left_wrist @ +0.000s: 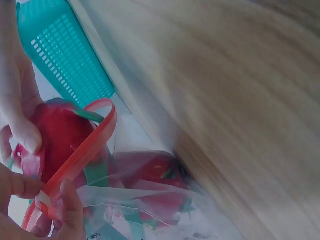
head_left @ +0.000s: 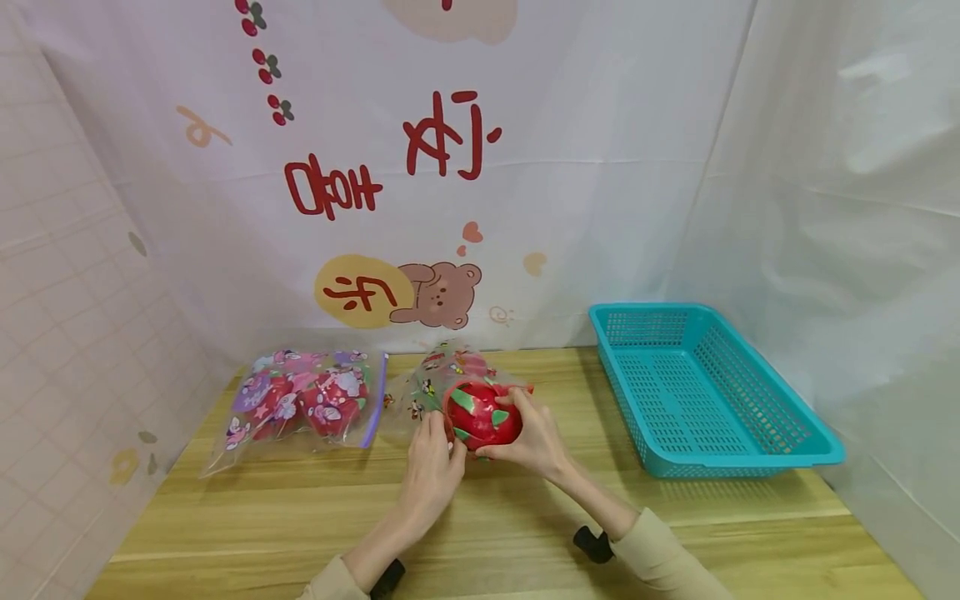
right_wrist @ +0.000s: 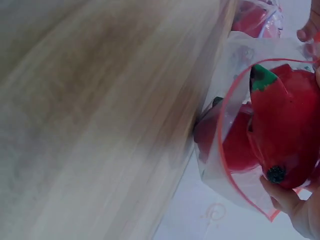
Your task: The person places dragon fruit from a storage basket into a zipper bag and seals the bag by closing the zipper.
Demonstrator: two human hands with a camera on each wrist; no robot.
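In the head view my right hand (head_left: 536, 442) grips a red dragon fruit (head_left: 480, 414) with green scales, thumb and fingers spread around its side. The fruit is at the mouth of a clear printed zip bag (head_left: 408, 396) with a red rim. My left hand (head_left: 431, 471) pinches that rim beside the fruit. A small white slider (left_wrist: 44, 200) shows between its fingers in the left wrist view. Inside the bag lies another dragon fruit (right_wrist: 239, 152), seen through the plastic in the right wrist view. The rim loops open around the held fruit.
A second printed zip bag (head_left: 300, 396) with a purple closure lies at the left, holding red dragon fruits. On the right stands a turquoise plastic basket (head_left: 742, 461) with perforated walls. A white printed curtain (head_left: 570, 208) hangs behind the wooden table (head_left: 525, 533).
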